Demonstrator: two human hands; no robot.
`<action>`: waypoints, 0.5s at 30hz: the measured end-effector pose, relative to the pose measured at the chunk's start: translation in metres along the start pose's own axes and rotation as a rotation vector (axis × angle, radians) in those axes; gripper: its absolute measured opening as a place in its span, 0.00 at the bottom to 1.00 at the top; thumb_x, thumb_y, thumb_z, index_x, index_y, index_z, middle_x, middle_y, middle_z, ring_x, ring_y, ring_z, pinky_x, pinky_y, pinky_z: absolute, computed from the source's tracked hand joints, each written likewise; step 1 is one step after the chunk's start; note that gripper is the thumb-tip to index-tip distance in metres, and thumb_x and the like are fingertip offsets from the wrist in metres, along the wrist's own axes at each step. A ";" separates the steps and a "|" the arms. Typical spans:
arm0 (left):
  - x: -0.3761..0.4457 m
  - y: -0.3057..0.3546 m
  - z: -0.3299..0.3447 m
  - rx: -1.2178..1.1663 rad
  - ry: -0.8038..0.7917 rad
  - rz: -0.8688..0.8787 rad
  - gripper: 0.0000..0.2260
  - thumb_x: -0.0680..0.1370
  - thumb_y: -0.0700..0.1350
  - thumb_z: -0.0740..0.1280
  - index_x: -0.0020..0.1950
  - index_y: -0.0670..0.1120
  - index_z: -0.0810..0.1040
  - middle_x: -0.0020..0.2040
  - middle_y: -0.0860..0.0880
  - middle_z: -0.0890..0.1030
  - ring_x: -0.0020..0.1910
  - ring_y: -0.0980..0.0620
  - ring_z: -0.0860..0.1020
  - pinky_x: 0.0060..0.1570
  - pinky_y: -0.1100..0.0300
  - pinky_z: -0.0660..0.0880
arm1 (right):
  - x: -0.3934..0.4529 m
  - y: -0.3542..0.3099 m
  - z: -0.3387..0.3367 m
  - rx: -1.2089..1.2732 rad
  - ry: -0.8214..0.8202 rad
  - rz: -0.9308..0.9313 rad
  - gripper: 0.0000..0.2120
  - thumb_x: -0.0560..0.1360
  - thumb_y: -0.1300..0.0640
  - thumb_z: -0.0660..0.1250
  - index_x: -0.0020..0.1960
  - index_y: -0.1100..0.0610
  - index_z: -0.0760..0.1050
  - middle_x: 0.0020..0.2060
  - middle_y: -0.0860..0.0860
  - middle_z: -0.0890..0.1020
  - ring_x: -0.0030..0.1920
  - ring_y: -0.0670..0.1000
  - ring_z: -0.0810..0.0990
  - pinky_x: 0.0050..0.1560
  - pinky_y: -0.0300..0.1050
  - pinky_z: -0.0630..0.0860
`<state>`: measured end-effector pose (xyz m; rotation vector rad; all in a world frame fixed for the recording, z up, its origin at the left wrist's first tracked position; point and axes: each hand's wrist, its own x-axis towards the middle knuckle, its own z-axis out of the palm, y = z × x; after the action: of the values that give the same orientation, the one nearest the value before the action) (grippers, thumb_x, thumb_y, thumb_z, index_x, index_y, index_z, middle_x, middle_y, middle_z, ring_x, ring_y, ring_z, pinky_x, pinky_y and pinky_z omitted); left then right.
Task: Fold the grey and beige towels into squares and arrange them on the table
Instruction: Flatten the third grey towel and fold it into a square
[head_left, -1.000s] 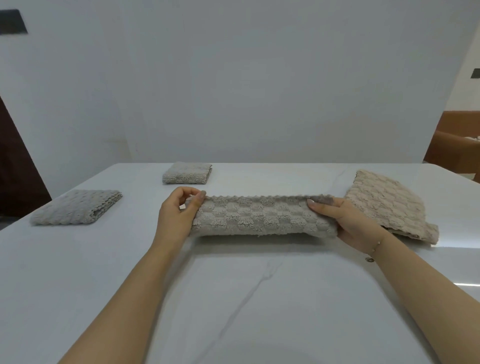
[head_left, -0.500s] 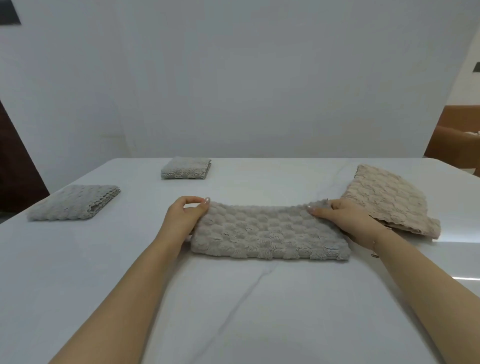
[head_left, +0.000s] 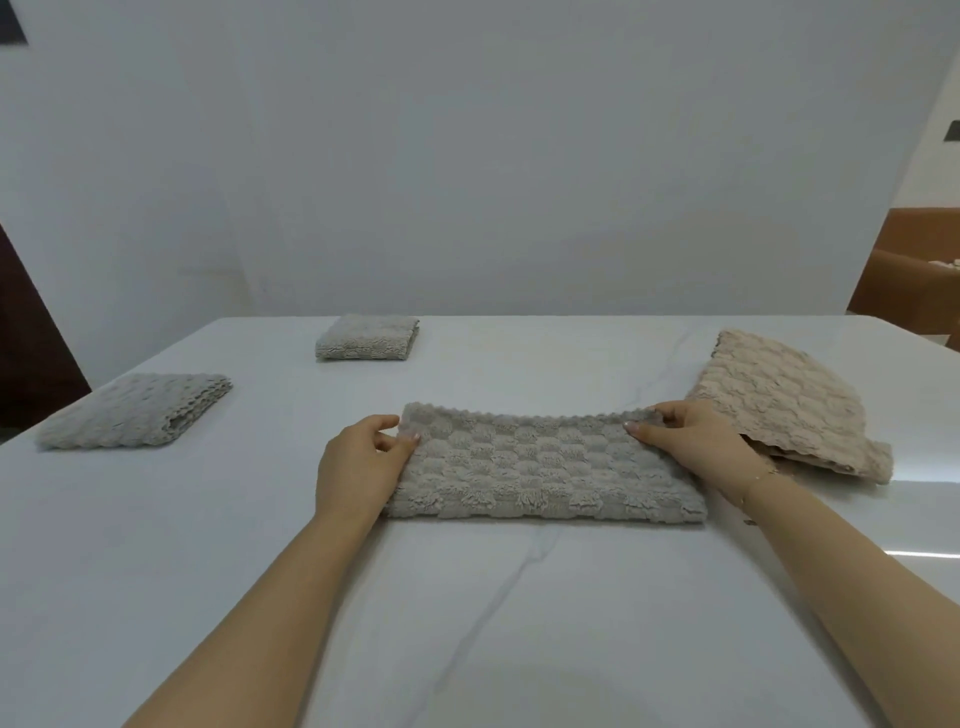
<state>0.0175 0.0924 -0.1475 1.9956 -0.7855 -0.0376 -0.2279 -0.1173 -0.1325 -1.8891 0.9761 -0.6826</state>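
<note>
The grey towel (head_left: 540, 465) lies in a long folded strip at the middle of the table (head_left: 519, 623), scalloped edge away from the person. The left hand (head_left: 358, 467) pinches its far left corner between thumb and fingers; the right hand (head_left: 696, 447) pinches the far right corner likewise, fingers curled onto the cloth. Risk noted: the far edge sags between the two corners, so the layers may slip out of line on the next fold and give a lopsided square. The right wrist sits just beside the beige towel (head_left: 784, 405), whose loose lower layer shows at its near edge; a sweep of that arm could drag it. The plush pile is thick and may spring a fold open if not pressed. Two folded grey towels, one at the left edge (head_left: 135, 410) and one at the far side (head_left: 369, 336), lie well apart. The tabletop is white, glossy, faintly veined, and likely slippery. Behind it stands a plain white wall (head_left: 467, 156), with a brown opening at far right.
</note>
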 end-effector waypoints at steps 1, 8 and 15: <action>0.000 -0.001 0.002 0.020 0.011 -0.002 0.13 0.76 0.52 0.68 0.57 0.48 0.80 0.39 0.54 0.81 0.45 0.52 0.78 0.44 0.59 0.68 | 0.001 0.002 0.001 -0.037 0.049 -0.040 0.17 0.74 0.57 0.71 0.32 0.60 0.67 0.21 0.50 0.67 0.18 0.44 0.62 0.20 0.34 0.61; 0.006 -0.002 0.007 0.132 0.050 -0.004 0.10 0.74 0.56 0.68 0.38 0.51 0.77 0.36 0.56 0.79 0.40 0.53 0.78 0.35 0.59 0.68 | 0.004 0.007 0.007 -0.201 0.191 -0.091 0.24 0.74 0.56 0.70 0.29 0.56 0.58 0.23 0.52 0.61 0.25 0.50 0.60 0.24 0.37 0.56; 0.012 0.001 0.014 0.282 0.067 -0.013 0.12 0.75 0.57 0.65 0.38 0.50 0.75 0.36 0.55 0.78 0.40 0.52 0.76 0.34 0.59 0.66 | 0.012 0.006 0.016 -0.466 0.232 -0.127 0.21 0.78 0.54 0.64 0.30 0.56 0.60 0.26 0.52 0.68 0.29 0.54 0.69 0.31 0.47 0.61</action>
<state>0.0213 0.0744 -0.1509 2.2557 -0.7680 0.1386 -0.2113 -0.1220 -0.1448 -2.3297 1.2527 -0.8141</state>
